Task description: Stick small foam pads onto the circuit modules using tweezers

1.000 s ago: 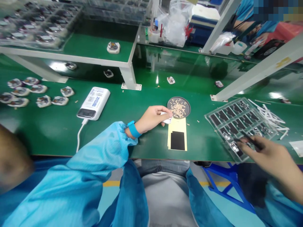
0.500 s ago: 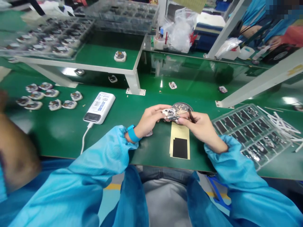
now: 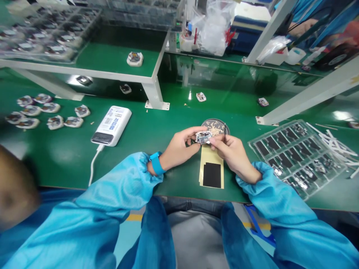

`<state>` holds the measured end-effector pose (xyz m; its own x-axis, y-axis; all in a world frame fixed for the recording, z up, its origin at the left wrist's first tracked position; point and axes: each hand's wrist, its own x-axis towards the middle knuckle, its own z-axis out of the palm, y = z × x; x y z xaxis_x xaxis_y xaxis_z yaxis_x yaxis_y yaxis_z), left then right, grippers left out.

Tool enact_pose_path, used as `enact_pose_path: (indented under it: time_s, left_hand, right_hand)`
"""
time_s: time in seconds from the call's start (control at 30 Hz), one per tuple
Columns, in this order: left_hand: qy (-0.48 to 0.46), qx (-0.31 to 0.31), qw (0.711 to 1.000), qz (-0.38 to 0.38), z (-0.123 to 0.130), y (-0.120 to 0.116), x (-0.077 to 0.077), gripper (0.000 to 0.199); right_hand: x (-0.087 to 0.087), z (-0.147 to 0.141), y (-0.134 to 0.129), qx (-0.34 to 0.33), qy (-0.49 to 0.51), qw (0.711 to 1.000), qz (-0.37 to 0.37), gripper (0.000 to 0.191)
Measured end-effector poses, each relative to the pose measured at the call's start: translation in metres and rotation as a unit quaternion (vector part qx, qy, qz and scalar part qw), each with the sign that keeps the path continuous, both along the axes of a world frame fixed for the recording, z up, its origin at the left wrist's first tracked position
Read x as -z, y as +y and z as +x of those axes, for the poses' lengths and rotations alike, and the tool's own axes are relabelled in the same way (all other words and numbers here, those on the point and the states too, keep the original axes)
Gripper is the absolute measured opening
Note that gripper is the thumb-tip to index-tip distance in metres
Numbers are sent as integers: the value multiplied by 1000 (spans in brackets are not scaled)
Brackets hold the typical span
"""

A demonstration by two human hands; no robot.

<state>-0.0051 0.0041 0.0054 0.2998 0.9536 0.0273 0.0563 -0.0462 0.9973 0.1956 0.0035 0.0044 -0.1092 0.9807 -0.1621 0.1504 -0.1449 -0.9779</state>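
Between thumb and fingers, my left hand [image 3: 181,146] holds a small white-and-silver device part [image 3: 203,137] by its left side. My right hand [image 3: 231,151] pinches at the right edge of the same part, and a thin dark tool [image 3: 224,130] stands up from its fingers. Just behind the hands is a round dish [image 3: 215,125] of tiny beige pieces, partly covered by them. Below the part, a yellow sheet [image 3: 208,157] with a black rectangle [image 3: 212,175] on it lies on the green table.
A white power bank [image 3: 112,125] with a cable and several device parts [image 3: 55,122] lie at left. A clear compartment tray [image 3: 297,157] and white strips [image 3: 333,144] are at right. Metal shelf legs [image 3: 153,91] stand behind. Another person's arm [image 3: 15,186] is at far left.
The held part has turned, showing more of its inner face. My left fingers have shifted on it, and the dark tool is now more upright. The whole view has shifted slightly.
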Motion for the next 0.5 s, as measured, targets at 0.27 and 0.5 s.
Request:
enact_pose_path:
  time_s: [0.27, 0.5]
  left_hand:
    - [21, -22, 999, 31, 2, -1, 5, 53]
    - [38, -52, 997, 38, 6, -2, 8, 51]
  right_hand:
    - [0, -3, -2, 27, 58, 997, -49, 39]
    - [0, -6, -3, 39, 106, 990, -83, 40]
